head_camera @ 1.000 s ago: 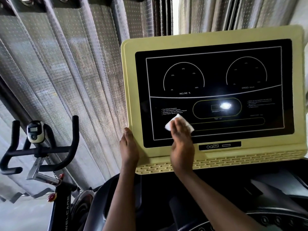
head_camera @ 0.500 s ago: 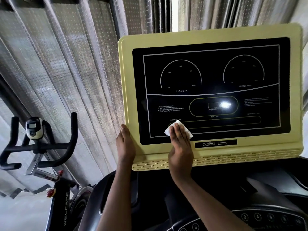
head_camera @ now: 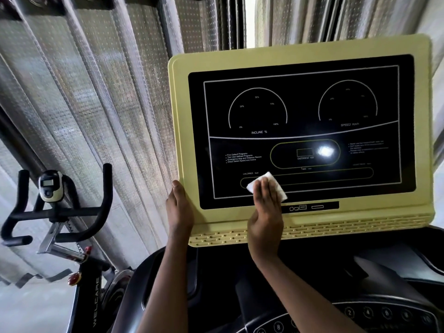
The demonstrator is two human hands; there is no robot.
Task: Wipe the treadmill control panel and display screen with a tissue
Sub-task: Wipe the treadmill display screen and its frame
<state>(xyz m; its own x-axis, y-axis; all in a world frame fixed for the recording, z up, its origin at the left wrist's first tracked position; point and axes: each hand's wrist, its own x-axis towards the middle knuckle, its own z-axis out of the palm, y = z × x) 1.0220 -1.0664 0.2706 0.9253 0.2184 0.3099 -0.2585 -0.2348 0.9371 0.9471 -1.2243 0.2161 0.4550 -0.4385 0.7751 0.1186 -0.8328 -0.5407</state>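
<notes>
The treadmill's black display screen (head_camera: 300,111) sits in a pale yellow frame (head_camera: 312,222), tilted toward me. A white tissue (head_camera: 269,180) lies flat against the screen's lower left part, near the CALORIES label. My right hand (head_camera: 265,212) presses on the tissue with flat fingers, covering most of it. My left hand (head_camera: 179,207) grips the frame's lower left edge, thumb on the front. Below, the dark control panel (head_camera: 360,316) with round numbered buttons shows at the bottom right.
An exercise bike (head_camera: 55,212) with black handlebars and a small monitor stands at the left. Patterned curtains (head_camera: 96,92) hang behind. A bright light reflection (head_camera: 325,151) sits mid-screen. The black treadmill console body (head_camera: 216,272) lies under the display.
My right hand and the tissue slid down from the middle-left of the screen to its bottom band and shifted slightly right. My left hand kept its hold on the frame.
</notes>
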